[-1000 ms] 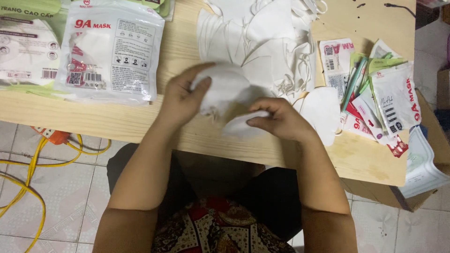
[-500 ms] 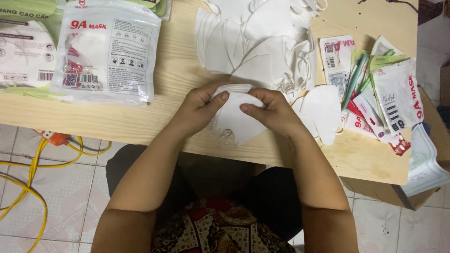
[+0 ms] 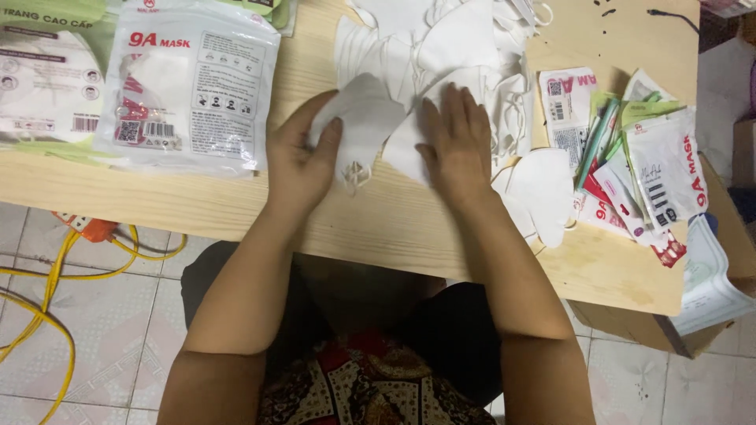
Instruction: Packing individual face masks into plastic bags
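Pale wooden tabletop (image 3: 441,236) over a tiled floor; its near edge runs just above your lap, and its right edge ends past the packet stack. Your left hand (image 3: 303,153) pinches the left rim of a white folded fabric face mask (image 3: 364,118), thumb on top and fingers curled under; the mask lies flat on the tabletop, its ear loops bunched at the lower edge near your palm. Your right hand (image 3: 457,142) is unclenched and spread flat, palm down, pressing a second white mask piece (image 3: 403,149) just right of the first; the two pieces touch or overlap between your hands.

Directly behind both hands, a loose heap of white masks (image 3: 441,39) reaches the far edge of the view. To your left, a clear plastic mask packet with red lettering (image 3: 193,86) lies near your left hand, not touching it; a green-printed packet (image 3: 43,79) lies beyond it. To your right, a single white mask (image 3: 543,189) sits just beside your right wrist, then a fanned stack of empty printed wrappers (image 3: 646,165) near the right edge.

Open wood: the strip between your forearms and the near edge, and the far right corner. Yellow cable (image 3: 47,275) loops on the floor at left.
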